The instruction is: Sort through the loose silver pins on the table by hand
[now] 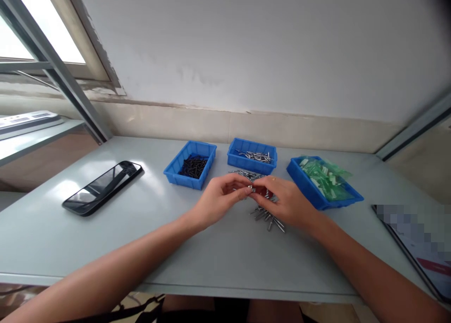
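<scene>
My left hand (222, 195) and my right hand (287, 202) meet over the table, with fingertips pinched together around a small shiny metal piece (251, 188). The fingers cover most of it, so its exact kind does not show. Under and behind the hands lies a loose heap of silver screw-like metal pins (264, 215), partly hidden by my right hand. Just beyond, a blue tray (243, 162) holds more silver pins (259, 157). Left of it stands another blue tray (176, 179) with black screws (193, 166).
On the right, a third blue tray (322, 205) is full of green plastic packets (326, 177). A black phone-like device (102, 189) lies at the left on the grey table (141, 238). A tablet-like screen (423, 257) sits at the right edge. Behind rises the wall (246, 55).
</scene>
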A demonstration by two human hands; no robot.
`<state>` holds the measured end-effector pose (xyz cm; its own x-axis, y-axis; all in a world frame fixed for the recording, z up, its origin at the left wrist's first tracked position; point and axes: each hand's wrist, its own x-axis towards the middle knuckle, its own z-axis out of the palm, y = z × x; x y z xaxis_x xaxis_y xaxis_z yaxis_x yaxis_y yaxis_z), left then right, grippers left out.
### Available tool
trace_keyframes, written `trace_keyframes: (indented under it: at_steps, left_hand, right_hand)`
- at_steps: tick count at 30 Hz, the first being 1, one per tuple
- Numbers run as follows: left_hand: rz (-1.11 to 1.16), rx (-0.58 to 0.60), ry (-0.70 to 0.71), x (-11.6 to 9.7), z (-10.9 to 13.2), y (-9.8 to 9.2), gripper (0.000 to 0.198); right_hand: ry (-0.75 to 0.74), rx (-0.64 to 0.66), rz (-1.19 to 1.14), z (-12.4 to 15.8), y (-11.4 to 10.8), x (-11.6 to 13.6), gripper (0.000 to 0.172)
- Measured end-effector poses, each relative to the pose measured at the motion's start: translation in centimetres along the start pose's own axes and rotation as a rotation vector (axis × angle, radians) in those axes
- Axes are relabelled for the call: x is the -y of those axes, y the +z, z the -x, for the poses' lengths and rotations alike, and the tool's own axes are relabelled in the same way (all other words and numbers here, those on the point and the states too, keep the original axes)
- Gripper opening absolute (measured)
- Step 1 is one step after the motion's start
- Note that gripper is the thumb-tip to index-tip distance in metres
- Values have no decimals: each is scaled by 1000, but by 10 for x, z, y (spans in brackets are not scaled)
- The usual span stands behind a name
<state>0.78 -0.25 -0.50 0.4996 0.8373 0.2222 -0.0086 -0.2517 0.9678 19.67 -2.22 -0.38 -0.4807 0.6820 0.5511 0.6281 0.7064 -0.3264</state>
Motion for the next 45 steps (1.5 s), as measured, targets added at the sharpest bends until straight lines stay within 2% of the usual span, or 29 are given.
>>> trace_keyframes:
  at_steps: [6,12,16,21,26,32,35,38,41,45]
  left_hand:
    - [-63,29,6,-2,0,0,13]
    - [-467,-41,130,-4,2,-1,13]
    - [-668,-64,213,-1,3,-1,12]
    - [-712,-39,225,2,1,-4,12]
    - [-709,-26,237,-2,2,-4,13]
    - [-715,41,193,-3,2,-4,17]
    - [-661,35,155,-2,1,-4,16]
    - [-540,-9,94,-4,-1,-6,17]
    - [-430,-56,24,-9,-3,-8,23]
    - [-326,-79,-22,-14,-4,-8,25]
  right_hand:
    - [-67,18,54,0,-1,-1,11]
    - [-13,79,156,-2,-2,-3,9]
    - [-56,140,278,-3,-5,-6,11]
    - [-133,166,437,-3,-9,-10,16]
    - [-170,150,484,-3,-11,-11,18]
    - [-177,231,517,-3,-12,-11,16]
    - [-151,216,430,-3,-12,-10,15]
    - [-45,161,203,-3,-12,-8,9]
    - [64,156,-34,-2,-12,-6,13]
    - [107,157,-236,-2,-15,-4,12]
